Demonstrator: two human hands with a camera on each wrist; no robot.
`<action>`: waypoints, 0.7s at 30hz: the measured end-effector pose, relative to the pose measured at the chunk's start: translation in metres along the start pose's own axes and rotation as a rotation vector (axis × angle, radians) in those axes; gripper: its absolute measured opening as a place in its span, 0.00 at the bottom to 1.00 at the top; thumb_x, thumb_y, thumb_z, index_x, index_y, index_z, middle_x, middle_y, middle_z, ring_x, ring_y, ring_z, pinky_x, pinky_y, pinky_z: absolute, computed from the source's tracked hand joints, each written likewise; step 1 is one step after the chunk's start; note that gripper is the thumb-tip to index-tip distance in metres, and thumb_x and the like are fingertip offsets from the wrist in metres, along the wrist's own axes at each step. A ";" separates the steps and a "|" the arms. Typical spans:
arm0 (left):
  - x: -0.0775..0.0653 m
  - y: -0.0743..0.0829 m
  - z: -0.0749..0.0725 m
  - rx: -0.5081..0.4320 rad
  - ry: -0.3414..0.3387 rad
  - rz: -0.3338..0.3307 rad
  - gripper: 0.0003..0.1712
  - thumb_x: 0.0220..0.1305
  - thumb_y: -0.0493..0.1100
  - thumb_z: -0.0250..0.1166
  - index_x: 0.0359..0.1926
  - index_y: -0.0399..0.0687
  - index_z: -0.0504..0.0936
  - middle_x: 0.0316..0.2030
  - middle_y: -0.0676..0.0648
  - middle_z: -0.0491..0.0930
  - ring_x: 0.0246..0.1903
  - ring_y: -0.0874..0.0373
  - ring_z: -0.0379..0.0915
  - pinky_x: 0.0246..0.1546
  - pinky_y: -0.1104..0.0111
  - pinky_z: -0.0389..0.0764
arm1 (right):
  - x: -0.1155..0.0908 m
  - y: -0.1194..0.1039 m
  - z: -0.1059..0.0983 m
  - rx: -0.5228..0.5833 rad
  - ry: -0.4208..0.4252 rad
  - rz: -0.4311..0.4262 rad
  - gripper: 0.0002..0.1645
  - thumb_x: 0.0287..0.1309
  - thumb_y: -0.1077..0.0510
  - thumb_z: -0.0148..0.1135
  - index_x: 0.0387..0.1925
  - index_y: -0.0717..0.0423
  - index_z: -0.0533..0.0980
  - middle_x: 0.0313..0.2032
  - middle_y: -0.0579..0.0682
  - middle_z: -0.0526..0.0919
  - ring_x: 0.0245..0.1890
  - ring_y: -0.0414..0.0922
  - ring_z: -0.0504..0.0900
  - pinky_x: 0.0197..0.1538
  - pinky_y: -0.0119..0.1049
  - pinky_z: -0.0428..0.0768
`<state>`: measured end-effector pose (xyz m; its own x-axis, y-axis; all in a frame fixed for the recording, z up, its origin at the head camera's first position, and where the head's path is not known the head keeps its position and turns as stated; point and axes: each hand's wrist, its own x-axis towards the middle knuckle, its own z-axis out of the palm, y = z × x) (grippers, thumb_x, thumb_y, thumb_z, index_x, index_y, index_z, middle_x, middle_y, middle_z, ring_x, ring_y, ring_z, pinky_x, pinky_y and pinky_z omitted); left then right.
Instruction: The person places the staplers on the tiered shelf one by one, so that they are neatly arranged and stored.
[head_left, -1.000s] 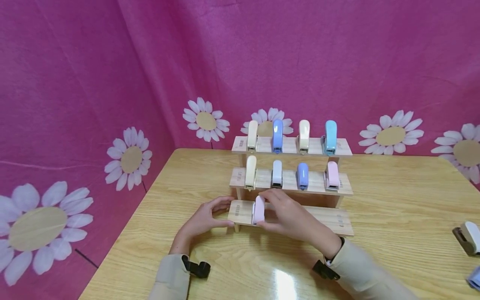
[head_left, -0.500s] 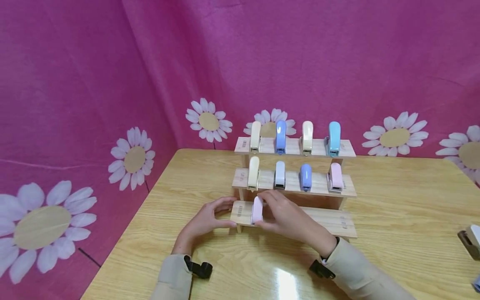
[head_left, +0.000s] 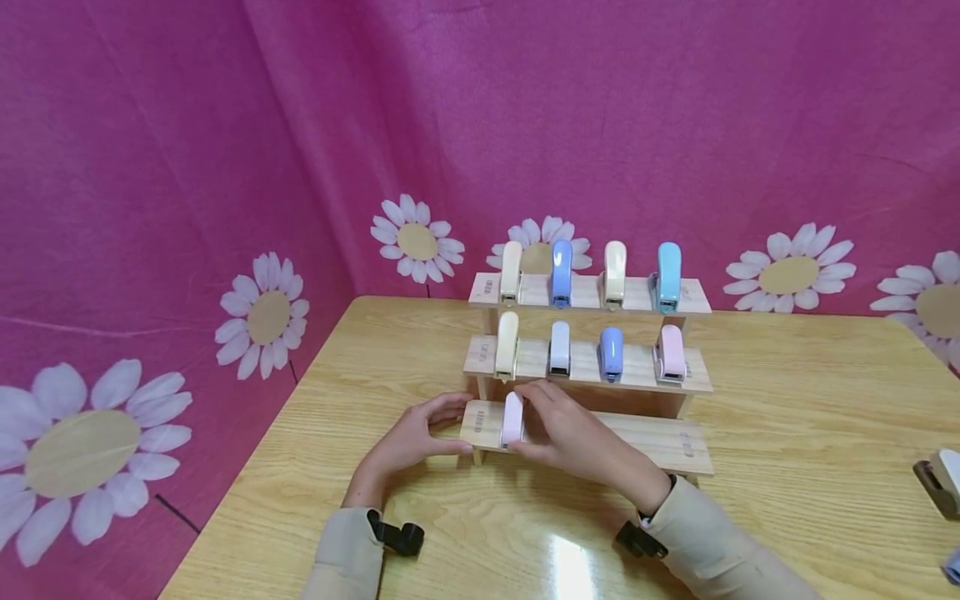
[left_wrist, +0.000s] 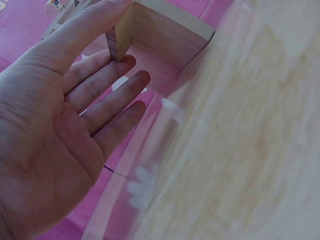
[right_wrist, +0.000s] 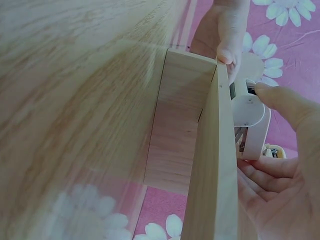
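Observation:
My right hand [head_left: 573, 429] pinches a pale pink stapler [head_left: 512, 419] between thumb and fingers. The stapler stands upright near the left end of the lowest tier [head_left: 652, 440] of a wooden stepped rack. In the right wrist view, the thumb presses one end of the stapler [right_wrist: 256, 135] and the fingers lie at its other end. My left hand [head_left: 405, 435] is spread around the left end of that tier, its thumb at the front corner. The left wrist view shows relaxed, nearly straight fingers [left_wrist: 115, 102] beside the wooden end, holding nothing.
Cream, white, blue and pink staplers line the middle tier [head_left: 585, 354]. Cream, blue and turquoise ones stand on the top tier [head_left: 585, 292]. A white-and-brown stapler [head_left: 937, 485] lies at the table's right. A pink flowered cloth [head_left: 600, 108] hangs behind.
The pink stapler has slid slightly left along the lowest tier with my right hand. My left hand stays at the tier's end. The head view has shifted a little.

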<state>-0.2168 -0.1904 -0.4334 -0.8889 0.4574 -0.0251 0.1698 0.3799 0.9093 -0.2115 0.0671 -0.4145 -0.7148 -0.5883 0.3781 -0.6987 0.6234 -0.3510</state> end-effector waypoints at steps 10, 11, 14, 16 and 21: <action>0.000 0.000 0.001 0.009 -0.005 0.004 0.42 0.51 0.44 0.72 0.66 0.44 0.64 0.64 0.44 0.67 0.64 0.48 0.64 0.65 0.51 0.65 | -0.001 0.000 0.001 0.016 0.003 0.000 0.43 0.50 0.41 0.67 0.60 0.63 0.66 0.56 0.56 0.73 0.57 0.48 0.73 0.60 0.42 0.75; 0.000 0.001 0.001 0.009 -0.006 0.004 0.42 0.51 0.44 0.72 0.66 0.44 0.64 0.64 0.44 0.67 0.64 0.48 0.64 0.65 0.51 0.65 | -0.001 0.000 0.001 0.017 0.003 0.000 0.43 0.50 0.41 0.67 0.60 0.63 0.66 0.56 0.56 0.73 0.58 0.48 0.73 0.60 0.42 0.75; 0.000 0.002 0.001 0.007 -0.004 0.004 0.42 0.51 0.43 0.72 0.66 0.44 0.64 0.64 0.44 0.67 0.64 0.47 0.64 0.65 0.51 0.64 | -0.002 0.000 0.000 0.019 0.004 -0.002 0.45 0.49 0.41 0.68 0.61 0.63 0.65 0.57 0.56 0.72 0.58 0.49 0.72 0.60 0.43 0.75; 0.000 0.003 0.001 0.004 -0.004 0.006 0.41 0.51 0.42 0.72 0.66 0.43 0.64 0.64 0.44 0.67 0.64 0.47 0.64 0.65 0.52 0.65 | -0.003 0.000 -0.002 0.020 0.009 -0.004 0.46 0.48 0.40 0.68 0.62 0.62 0.65 0.57 0.55 0.72 0.58 0.49 0.73 0.60 0.43 0.75; 0.000 0.003 0.000 -0.002 -0.006 0.005 0.42 0.51 0.42 0.72 0.66 0.43 0.64 0.64 0.44 0.67 0.64 0.48 0.64 0.65 0.52 0.65 | -0.008 0.001 -0.007 0.020 0.017 -0.020 0.45 0.49 0.40 0.67 0.62 0.59 0.65 0.56 0.52 0.73 0.57 0.48 0.73 0.59 0.43 0.76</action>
<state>-0.2163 -0.1891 -0.4306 -0.8855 0.4641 -0.0228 0.1734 0.3755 0.9105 -0.2058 0.0759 -0.4123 -0.7003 -0.5914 0.3998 -0.7134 0.6013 -0.3600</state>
